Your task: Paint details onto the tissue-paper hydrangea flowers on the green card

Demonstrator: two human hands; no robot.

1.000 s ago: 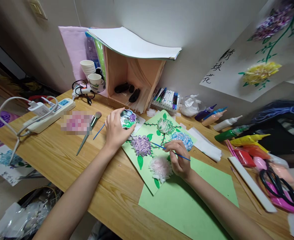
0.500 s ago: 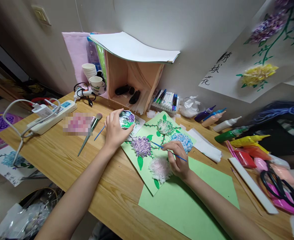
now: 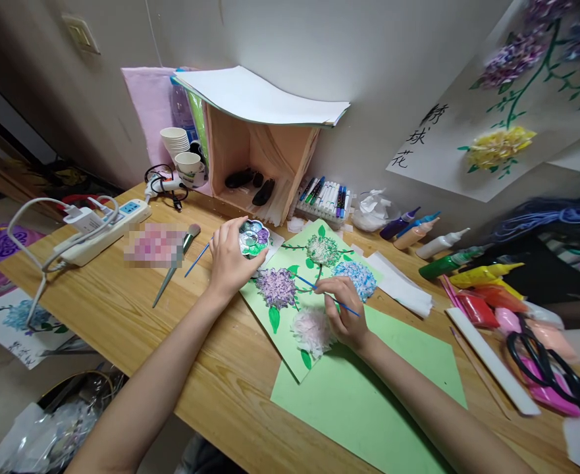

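Your flower picture (image 3: 286, 329) lies slantwise on the worktop (image 3: 220, 388), its lower right side overlapping a green sheet (image 3: 378, 395). Over it, your right hand (image 3: 343, 306) has thumb and fingers pinched on a slim blue brush (image 3: 305, 281), tip beside the purple flower (image 3: 276, 288); I can't tell whether it touches. By the picture's left corner, your left hand (image 3: 230, 258) curls its fingers and thumb around the paint palette (image 3: 254, 238). Left of that hand lies a wide brush (image 3: 176, 265). A power strip (image 3: 99, 236) sits near the worktop's left edge, markers (image 3: 325, 199) along its back edge.
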